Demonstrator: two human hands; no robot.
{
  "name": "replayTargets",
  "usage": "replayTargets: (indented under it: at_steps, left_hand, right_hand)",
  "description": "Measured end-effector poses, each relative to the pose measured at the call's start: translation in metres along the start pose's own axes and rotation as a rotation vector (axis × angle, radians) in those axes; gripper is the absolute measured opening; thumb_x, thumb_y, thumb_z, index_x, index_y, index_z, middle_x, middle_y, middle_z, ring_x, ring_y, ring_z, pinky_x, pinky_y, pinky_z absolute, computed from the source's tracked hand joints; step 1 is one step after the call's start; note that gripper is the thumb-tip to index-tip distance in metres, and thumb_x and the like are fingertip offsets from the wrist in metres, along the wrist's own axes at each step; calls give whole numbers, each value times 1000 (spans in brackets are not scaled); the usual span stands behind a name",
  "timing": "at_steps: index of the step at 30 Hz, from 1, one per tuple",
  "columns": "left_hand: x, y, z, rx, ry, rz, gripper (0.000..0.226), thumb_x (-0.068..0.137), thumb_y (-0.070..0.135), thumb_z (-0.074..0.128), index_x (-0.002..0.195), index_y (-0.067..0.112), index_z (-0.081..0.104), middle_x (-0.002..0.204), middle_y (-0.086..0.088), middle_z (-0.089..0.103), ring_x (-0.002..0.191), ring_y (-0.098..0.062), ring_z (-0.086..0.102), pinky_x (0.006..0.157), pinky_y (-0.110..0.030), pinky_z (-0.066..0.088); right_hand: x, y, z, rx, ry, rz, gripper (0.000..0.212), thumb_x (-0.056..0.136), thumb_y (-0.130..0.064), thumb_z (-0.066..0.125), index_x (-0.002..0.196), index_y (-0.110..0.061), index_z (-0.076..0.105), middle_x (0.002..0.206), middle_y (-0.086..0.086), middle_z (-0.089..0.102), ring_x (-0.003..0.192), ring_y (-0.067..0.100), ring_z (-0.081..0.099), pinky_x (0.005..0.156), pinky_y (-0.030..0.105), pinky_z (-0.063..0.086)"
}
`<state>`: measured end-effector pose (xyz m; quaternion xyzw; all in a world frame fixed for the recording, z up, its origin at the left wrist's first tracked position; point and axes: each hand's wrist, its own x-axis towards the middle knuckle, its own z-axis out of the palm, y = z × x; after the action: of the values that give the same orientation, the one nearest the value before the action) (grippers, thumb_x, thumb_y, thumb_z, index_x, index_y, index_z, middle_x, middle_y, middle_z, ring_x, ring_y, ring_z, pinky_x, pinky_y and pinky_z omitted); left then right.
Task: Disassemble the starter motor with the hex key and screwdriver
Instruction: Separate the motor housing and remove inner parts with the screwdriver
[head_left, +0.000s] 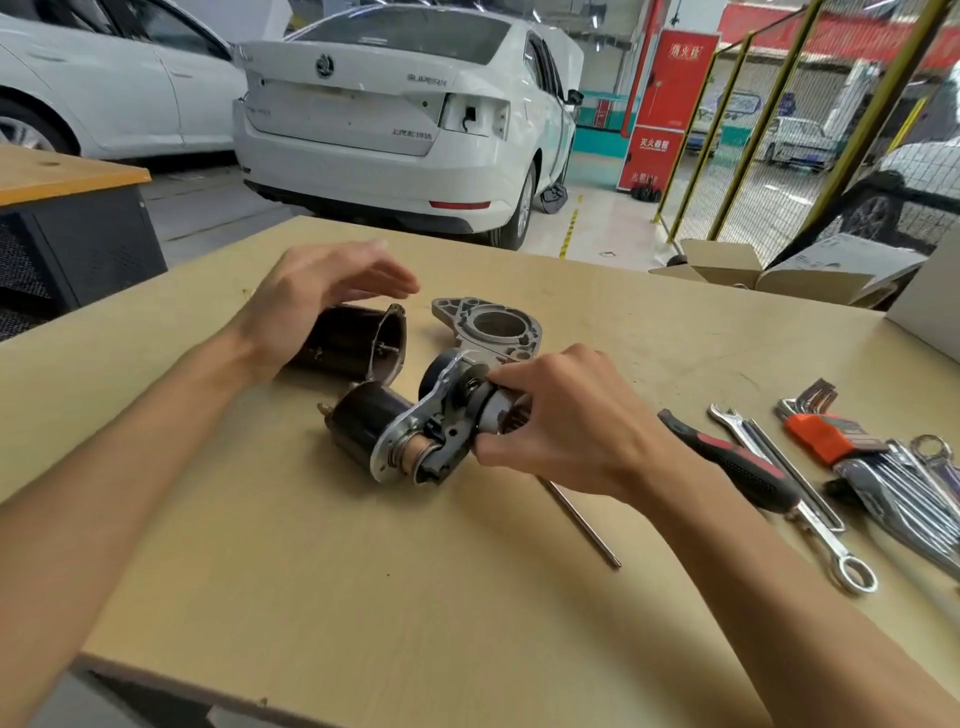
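Right grip (561, 421) pinches starter assembly (415, 431).

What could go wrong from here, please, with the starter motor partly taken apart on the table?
The black housing lies on its round side under the open left hand, ungripped, so it may roll. The right hand holds the solenoid assembly only at its pinion end; it could tip or shed its exposed spring.

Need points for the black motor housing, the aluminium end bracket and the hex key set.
black motor housing (343, 340), head view, on its dark outer wall beside the left hand.
aluminium end bracket (470, 316), head view, on the rim around its round bore.
hex key set (821, 436), head view, on the orange holder.
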<state>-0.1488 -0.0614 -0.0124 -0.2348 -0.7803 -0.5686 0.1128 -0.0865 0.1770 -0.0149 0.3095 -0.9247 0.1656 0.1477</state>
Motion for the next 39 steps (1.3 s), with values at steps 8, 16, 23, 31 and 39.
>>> replayTargets:
  at_steps: [8,16,23,31,39]
  left_hand:
    - [-6,6,5,119,-41,71,51,91,53,43,104,15,75,112,-2,74,117,-19,63,113,-51,35]
    - [-12,4,11,127,-202,118,46,88,51,46,91,17,76,90,8,74,84,-11,66,74,-22,44]
    - [-14,10,22,148,-161,344,84,85,83,35,106,10,70,93,-3,75,93,-20,71,83,-28,53]
    - [-15,1,45,378,-83,269,52,93,59,36,109,19,67,95,10,69,87,-10,64,71,-28,51]
    - [-21,-10,56,161,82,294,51,99,38,28,86,5,66,66,-3,64,60,-13,60,52,-22,41]
  right_hand:
    - [0,-9,-5,209,6,205,27,61,-38,76,66,-12,76,45,-2,53,40,10,39,36,16,28]
    - [2,2,-11,504,-78,463,20,61,-28,87,64,-10,78,46,-1,60,38,12,54,35,17,36]
    - [-1,18,-19,742,-126,707,26,50,-28,86,61,-6,77,61,10,71,48,16,60,45,22,48]
    - [0,22,-16,1058,-193,821,23,57,-14,84,70,2,75,68,16,70,46,19,61,42,20,49]
    - [-2,21,-23,993,-326,684,33,69,-40,78,69,-7,77,74,13,73,52,19,65,47,22,53]
